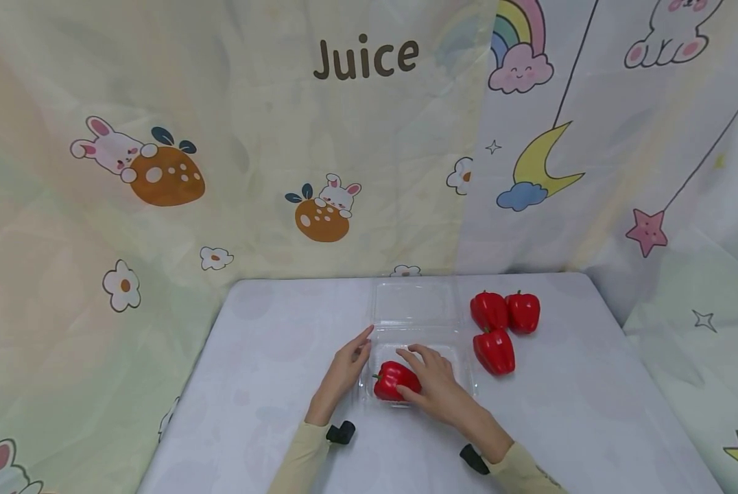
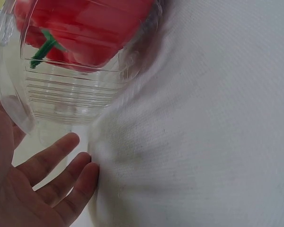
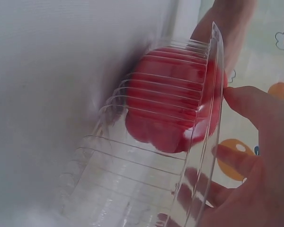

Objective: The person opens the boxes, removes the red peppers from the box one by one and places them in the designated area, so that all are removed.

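Note:
A red bell pepper [image 1: 396, 381] with a green stem [image 2: 46, 46] lies on its side in the near left part of a clear plastic clamshell box [image 1: 464, 374], its lid folded back. My right hand [image 1: 437, 384] is over the box with fingers spread. In the right wrist view its thumb tip [image 3: 233, 97] is at the pepper, while the other fingers stand apart from it. At the box's left side is my left hand [image 1: 344, 370], fingers extended. The left wrist view shows its thumb behind the clear rim [image 2: 19, 113].
Three more red bell peppers [image 1: 489, 310] sit grouped on the table right of the box. A white cloth covers the table [image 1: 270, 357]. The box's lid [image 1: 415, 302] reaches toward the back edge, where a printed curtain [image 1: 252, 171] hangs.

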A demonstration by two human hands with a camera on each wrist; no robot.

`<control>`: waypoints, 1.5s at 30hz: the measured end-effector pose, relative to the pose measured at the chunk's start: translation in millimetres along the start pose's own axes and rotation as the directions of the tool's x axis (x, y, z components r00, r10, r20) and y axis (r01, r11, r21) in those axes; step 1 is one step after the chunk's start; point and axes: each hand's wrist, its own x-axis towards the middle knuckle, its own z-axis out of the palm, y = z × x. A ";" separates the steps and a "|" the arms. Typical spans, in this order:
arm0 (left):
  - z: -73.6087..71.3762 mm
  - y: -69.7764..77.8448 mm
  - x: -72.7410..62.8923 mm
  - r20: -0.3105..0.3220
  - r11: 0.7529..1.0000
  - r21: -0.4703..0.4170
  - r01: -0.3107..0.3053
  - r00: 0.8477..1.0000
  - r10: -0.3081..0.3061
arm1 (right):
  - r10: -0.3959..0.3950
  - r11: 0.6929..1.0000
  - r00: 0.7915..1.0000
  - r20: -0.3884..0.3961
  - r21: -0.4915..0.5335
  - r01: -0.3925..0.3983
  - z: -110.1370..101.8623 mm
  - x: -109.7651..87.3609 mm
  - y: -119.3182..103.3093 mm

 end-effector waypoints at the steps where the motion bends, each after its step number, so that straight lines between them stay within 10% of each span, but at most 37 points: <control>1: 0.0 -0.1 0.3 -0.001 1.000 -0.002 0.000 1.000 0.000 | -0.008 1.000 1.000 0.009 0.002 0.008 0.0 0.0 -0.4; 23: -1.6 1.6 -1.8 0.009 1.000 0.003 0.003 1.000 -0.003 | -0.140 0.990 0.975 0.175 0.053 0.132 1.4 4.0 -3.0; 45: -1.2 1.6 0.0 0.007 1.000 0.012 0.005 1.000 -0.005 | -0.111 0.993 0.963 0.247 0.057 0.099 -6.7 16.5 -3.6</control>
